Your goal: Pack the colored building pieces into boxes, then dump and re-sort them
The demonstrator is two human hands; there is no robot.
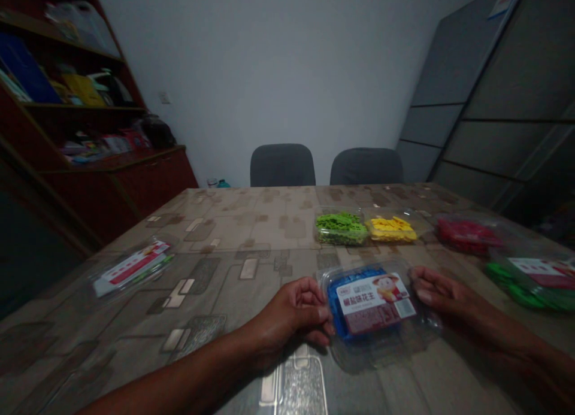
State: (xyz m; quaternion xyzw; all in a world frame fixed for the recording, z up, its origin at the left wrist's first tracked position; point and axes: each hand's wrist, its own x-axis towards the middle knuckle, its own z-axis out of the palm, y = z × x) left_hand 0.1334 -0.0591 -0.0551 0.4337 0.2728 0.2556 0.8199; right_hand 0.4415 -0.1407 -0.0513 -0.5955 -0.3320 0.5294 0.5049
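Currently the left hand (291,312) and right hand (442,292) grip opposite edges of a clear plastic tray of blue pieces (371,307) at lower centre of the frame; a green tray (341,228), yellow tray (390,228) and red tray (467,235) lie apart, toward the upper right of the counter (233,223).

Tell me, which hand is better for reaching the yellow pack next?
Probably the right hand: at the clear box of blue pieces, it sits closer to the yellow pack than the left hand, on the box's other edge.
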